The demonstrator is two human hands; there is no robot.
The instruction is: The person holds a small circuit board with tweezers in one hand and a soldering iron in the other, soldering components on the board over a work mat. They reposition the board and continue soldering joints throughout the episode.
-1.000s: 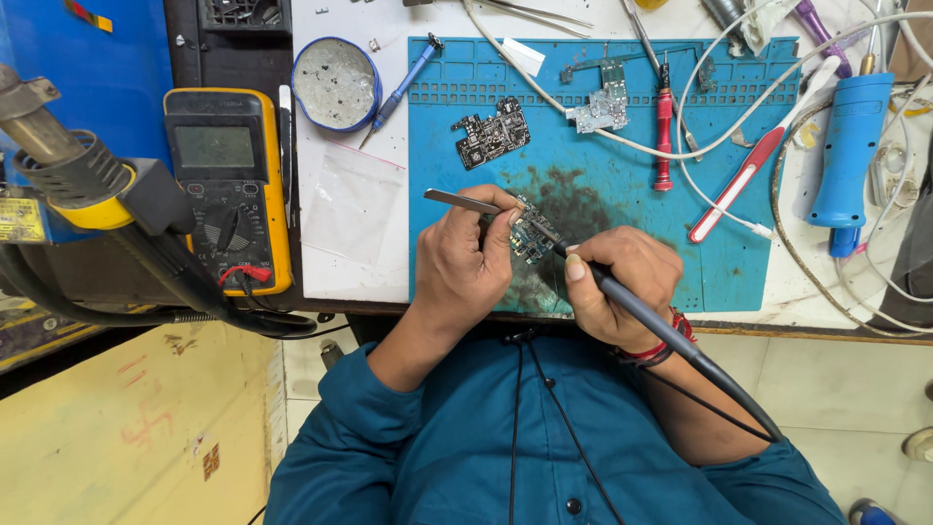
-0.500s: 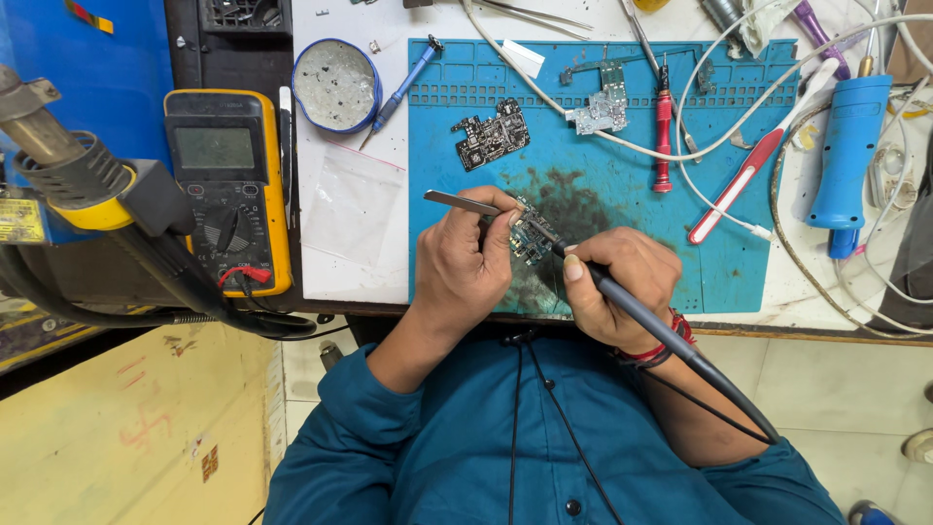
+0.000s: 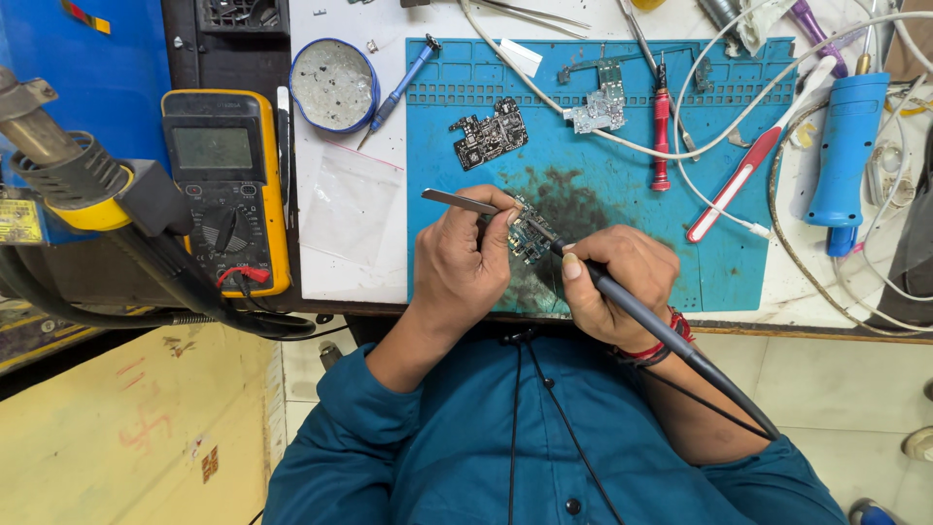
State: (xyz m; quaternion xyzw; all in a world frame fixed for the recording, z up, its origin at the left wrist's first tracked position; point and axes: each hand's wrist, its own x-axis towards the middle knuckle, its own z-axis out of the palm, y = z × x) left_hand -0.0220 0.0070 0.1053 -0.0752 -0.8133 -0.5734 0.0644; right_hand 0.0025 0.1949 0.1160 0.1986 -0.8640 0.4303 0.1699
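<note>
- Yellow multimeter (image 3: 225, 190) rests at the worktop's left edge.
- Left hand (image 3: 466, 258) pinches tweezers (image 3: 459, 201), steadying the small circuit board (image 3: 530, 236) on the blue mat (image 3: 632, 209) (near edge).
- Right hand (image 3: 617, 282) grips the soldering iron (image 3: 622, 306) pen-style, tip on the board.

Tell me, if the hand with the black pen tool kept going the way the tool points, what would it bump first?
Probably the small circuit board. The right hand aims its black tool up-left, the tip already at that board, with the left hand and its tweezers just beyond.
</note>
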